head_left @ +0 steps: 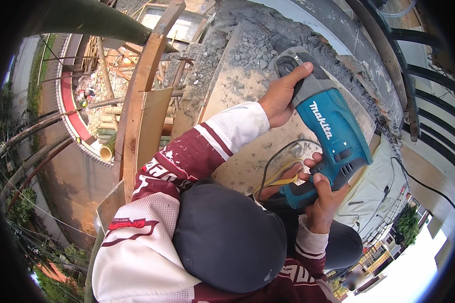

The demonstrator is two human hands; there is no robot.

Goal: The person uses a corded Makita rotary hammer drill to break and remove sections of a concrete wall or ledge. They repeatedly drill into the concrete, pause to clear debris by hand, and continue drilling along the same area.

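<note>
A teal and grey rotary hammer drill (pixel 333 118) lies slantwise across my lap area, its nose aimed up and to the left. My left hand (pixel 287 93) is wrapped round the grey front housing, with the thumb over its top. My right hand (pixel 328 202) grips the rear handle, its fingers curled near the trigger. Beyond the chuck (pixel 282 43), a thin bit reaches towards broken grey concrete (pixel 260 56); I cannot tell whether its tip touches. Below the drill, a sandalled foot (pixel 285 177) with a yellow strap shows beside the black cord (pixel 268 169).
Under me is a dusty board (pixel 237 111) strewn with rubble. A wooden post (pixel 136 111) and bamboo poles stand at the left, above a drop to a road (pixel 60 202). Dark metal railings (pixel 432 96) run along the right. My bent knee (pixel 227 237) fills the lower middle.
</note>
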